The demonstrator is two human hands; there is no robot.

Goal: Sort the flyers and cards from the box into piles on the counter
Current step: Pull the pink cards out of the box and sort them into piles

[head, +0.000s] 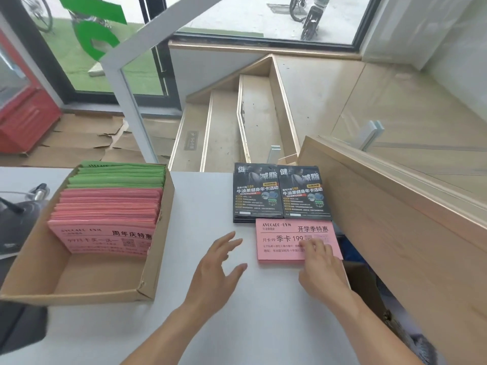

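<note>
Now, on the far left, a dark object (15, 219) lies at the edge of the white worktop (205, 201). Just beside it stands an open cardboard box (79, 280). Inside the box, green cards (118, 175) stand at the back and pink cards (108, 209) stand in front of them, leaning against the far wall; the near part of the box floor is bare.

To the right of the box, the left hand (218, 270) hovers over the bare worktop. Its grip is apart: the fingers are spread and nearly straight, and they hold nothing.

Further right, 2 piles of black flyers (282, 193) lie side by side near the far edge of the worktop, touching each other. Just in front of them lies a pink pile (287, 238) of cards, face up, with printed text on top. The right hand (321, 264) rests on the near right corner of this pile, fingers flat on the top card, not closed around it.

On the right, a wooden ledge (395, 206) borders the worktop.
</note>
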